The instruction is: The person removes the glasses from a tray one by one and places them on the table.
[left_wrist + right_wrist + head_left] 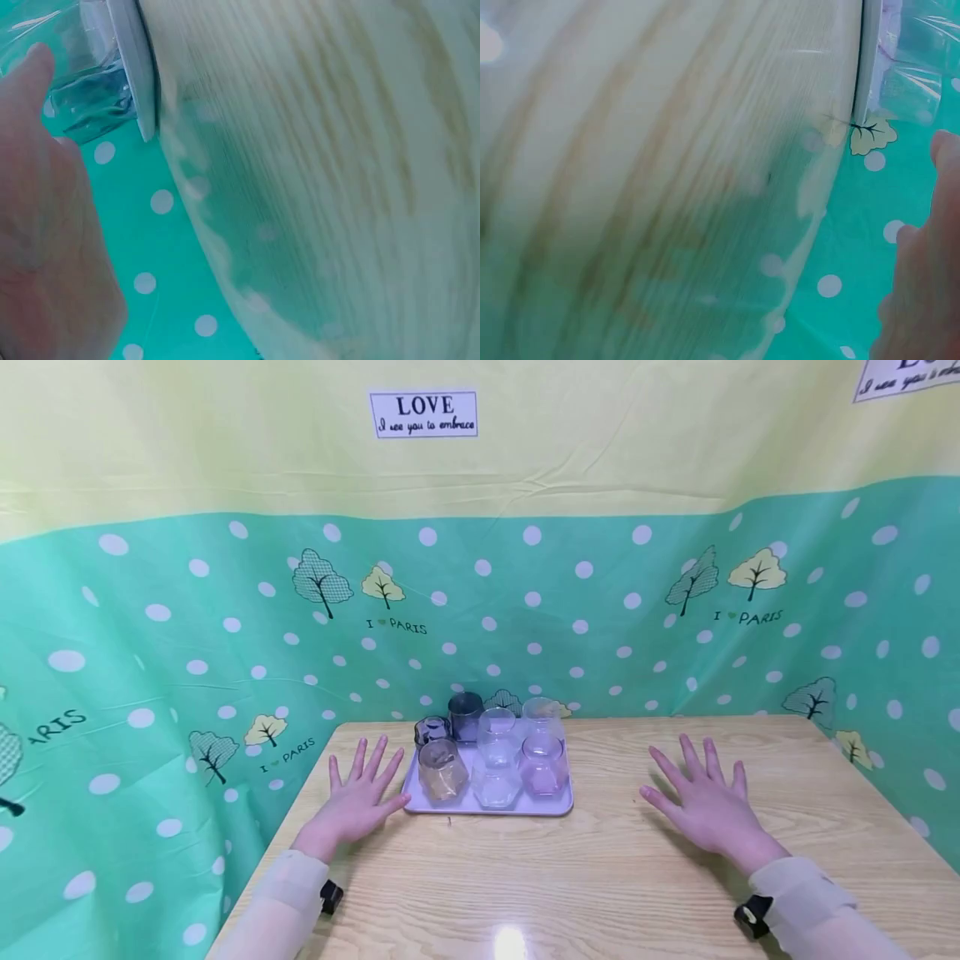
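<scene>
Two pale sleeves (277, 893) are seen at the near edge of a wooden counter (600, 877). The left hand (356, 802) is laid flat on the wood with its fingers (375, 758) spread, holding nothing; its outermost finger appears to lie just beside or against the left rim of a pale tray (561, 807), and contact cannot be confirmed. The right hand (705, 806) is likewise laid flat, fingers spread, well apart from the tray's right side.

The tray is placed at the middle of the counter toward its far edge and is crowded with glass cups (495, 760): an amber one (442, 770) at front left, a pink one (543, 767) at front right, clear ones between, and dark ones (465, 714) at the back. In the blurred wrist views only the tray's rim and glass are made out.

A risk is judged from the packing: the cups stand touching or nearly so, and a nudge to the tray rim could set them knocking or tipping. Open wood is left on both sides and in front; behind, the tray is hemmed by a green dotted cloth (600, 610) with little room.
</scene>
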Demonstrator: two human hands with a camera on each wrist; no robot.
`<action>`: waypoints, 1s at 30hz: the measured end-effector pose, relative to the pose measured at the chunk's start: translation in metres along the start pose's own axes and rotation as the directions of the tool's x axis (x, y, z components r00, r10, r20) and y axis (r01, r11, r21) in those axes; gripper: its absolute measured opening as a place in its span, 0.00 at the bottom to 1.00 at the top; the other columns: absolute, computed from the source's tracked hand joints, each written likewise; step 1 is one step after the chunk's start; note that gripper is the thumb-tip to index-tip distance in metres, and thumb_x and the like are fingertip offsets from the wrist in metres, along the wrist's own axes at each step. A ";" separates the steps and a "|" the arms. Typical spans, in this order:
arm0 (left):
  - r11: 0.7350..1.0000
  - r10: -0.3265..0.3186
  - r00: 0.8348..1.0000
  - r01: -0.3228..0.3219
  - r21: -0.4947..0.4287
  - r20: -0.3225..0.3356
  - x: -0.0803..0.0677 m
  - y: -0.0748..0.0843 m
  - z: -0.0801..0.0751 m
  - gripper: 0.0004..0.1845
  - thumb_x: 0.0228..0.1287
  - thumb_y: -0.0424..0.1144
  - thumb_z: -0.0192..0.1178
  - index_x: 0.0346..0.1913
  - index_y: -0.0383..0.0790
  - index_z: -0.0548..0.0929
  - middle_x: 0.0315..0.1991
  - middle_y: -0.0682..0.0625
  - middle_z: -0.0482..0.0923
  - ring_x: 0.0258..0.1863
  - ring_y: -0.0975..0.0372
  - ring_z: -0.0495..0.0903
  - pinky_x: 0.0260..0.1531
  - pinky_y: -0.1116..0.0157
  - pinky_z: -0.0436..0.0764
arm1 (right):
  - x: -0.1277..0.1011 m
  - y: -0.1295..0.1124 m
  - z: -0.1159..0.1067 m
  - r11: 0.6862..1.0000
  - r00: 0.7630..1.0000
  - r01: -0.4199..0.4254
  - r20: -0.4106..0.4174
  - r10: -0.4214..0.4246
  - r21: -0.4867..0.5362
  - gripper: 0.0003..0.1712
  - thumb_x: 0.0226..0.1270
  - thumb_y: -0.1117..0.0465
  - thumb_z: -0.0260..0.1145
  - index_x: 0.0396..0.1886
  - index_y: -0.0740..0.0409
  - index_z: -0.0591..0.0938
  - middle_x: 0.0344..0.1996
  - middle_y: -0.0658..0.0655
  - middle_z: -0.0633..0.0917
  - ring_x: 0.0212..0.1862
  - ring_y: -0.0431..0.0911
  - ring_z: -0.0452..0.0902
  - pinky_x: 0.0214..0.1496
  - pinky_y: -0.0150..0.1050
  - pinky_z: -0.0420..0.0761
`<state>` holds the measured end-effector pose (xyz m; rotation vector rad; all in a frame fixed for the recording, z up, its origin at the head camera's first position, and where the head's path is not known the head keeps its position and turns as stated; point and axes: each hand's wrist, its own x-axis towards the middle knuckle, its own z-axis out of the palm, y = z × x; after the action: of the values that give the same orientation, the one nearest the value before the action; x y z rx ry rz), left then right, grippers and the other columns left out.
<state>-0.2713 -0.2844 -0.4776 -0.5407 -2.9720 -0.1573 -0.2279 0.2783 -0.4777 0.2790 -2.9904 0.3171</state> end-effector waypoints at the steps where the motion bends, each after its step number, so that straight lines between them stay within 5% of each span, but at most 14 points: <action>1: 1.000 0.001 1.000 -0.001 -0.015 -0.007 0.000 0.000 0.000 0.43 0.70 0.70 0.42 0.81 0.54 0.48 0.81 0.48 0.28 0.77 0.42 0.26 0.63 0.31 0.19 | 0.001 0.000 0.000 1.000 1.000 -0.001 0.005 0.001 0.005 0.46 0.70 0.24 0.39 0.81 0.39 0.49 0.78 0.67 0.35 0.74 0.69 0.18 0.62 0.78 0.20; 7: 0.966 -0.038 0.997 0.021 -0.259 -0.062 0.003 0.000 0.003 0.39 0.74 0.63 0.47 0.80 0.53 0.50 0.81 0.49 0.32 0.78 0.46 0.32 0.69 0.33 0.31 | 0.008 -0.004 -0.001 0.999 1.000 -0.025 0.017 0.024 0.040 0.47 0.71 0.24 0.37 0.78 0.48 0.62 0.74 0.74 0.56 0.72 0.77 0.42 0.65 0.80 0.47; 11: 0.886 -0.102 0.992 0.056 -0.460 -0.076 0.008 0.003 0.004 0.37 0.75 0.57 0.51 0.79 0.49 0.55 0.80 0.46 0.44 0.78 0.46 0.45 0.73 0.39 0.46 | 0.012 -0.010 -0.001 0.994 1.000 -0.028 0.002 0.028 0.107 0.46 0.73 0.27 0.39 0.74 0.54 0.68 0.70 0.73 0.67 0.69 0.76 0.55 0.63 0.77 0.60; 15: 0.785 -0.182 0.983 0.126 -0.607 -0.032 0.013 0.006 0.005 0.34 0.72 0.52 0.57 0.76 0.44 0.63 0.74 0.40 0.61 0.71 0.43 0.63 0.70 0.44 0.62 | 0.017 -0.018 -0.001 0.958 0.999 -0.045 0.004 0.046 0.284 0.45 0.74 0.29 0.41 0.73 0.57 0.69 0.67 0.69 0.72 0.67 0.70 0.65 0.63 0.71 0.66; 19: 0.673 -0.225 0.972 0.207 -0.710 0.070 0.017 0.008 0.010 0.37 0.67 0.48 0.64 0.74 0.39 0.65 0.72 0.40 0.66 0.67 0.45 0.70 0.68 0.50 0.67 | 0.027 -0.033 0.001 0.857 0.998 -0.054 0.001 0.062 0.512 0.41 0.75 0.32 0.45 0.71 0.58 0.72 0.66 0.66 0.75 0.68 0.65 0.67 0.67 0.65 0.67; 22: 0.618 -0.214 0.970 0.225 -0.753 0.115 0.020 0.011 0.016 0.39 0.64 0.44 0.68 0.73 0.34 0.65 0.72 0.40 0.65 0.68 0.49 0.69 0.69 0.54 0.66 | 0.037 -0.049 0.004 0.762 0.998 -0.047 -0.005 0.066 0.645 0.37 0.75 0.35 0.51 0.70 0.57 0.73 0.66 0.63 0.75 0.68 0.62 0.68 0.68 0.60 0.68; 27: 0.576 -0.238 0.963 0.244 -0.781 0.125 0.022 0.017 0.025 0.38 0.62 0.35 0.68 0.72 0.31 0.65 0.72 0.40 0.65 0.69 0.52 0.68 0.68 0.59 0.67 | 0.055 -0.074 0.008 0.607 0.998 -0.044 0.010 0.060 0.793 0.34 0.74 0.41 0.58 0.70 0.56 0.72 0.64 0.60 0.78 0.64 0.56 0.74 0.61 0.49 0.79; 30: 0.565 -0.265 0.956 0.257 -0.784 0.123 0.020 0.019 0.027 0.37 0.61 0.29 0.67 0.72 0.28 0.65 0.71 0.38 0.65 0.69 0.50 0.68 0.67 0.59 0.69 | 0.065 -0.086 0.011 0.539 0.999 -0.028 0.012 0.033 0.842 0.33 0.73 0.47 0.63 0.71 0.58 0.71 0.63 0.62 0.78 0.63 0.56 0.75 0.58 0.45 0.81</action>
<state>-0.2862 -0.2567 -0.4996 -0.1242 -2.7906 -1.5672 -0.2760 0.1824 -0.4629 0.2887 -2.5540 1.7715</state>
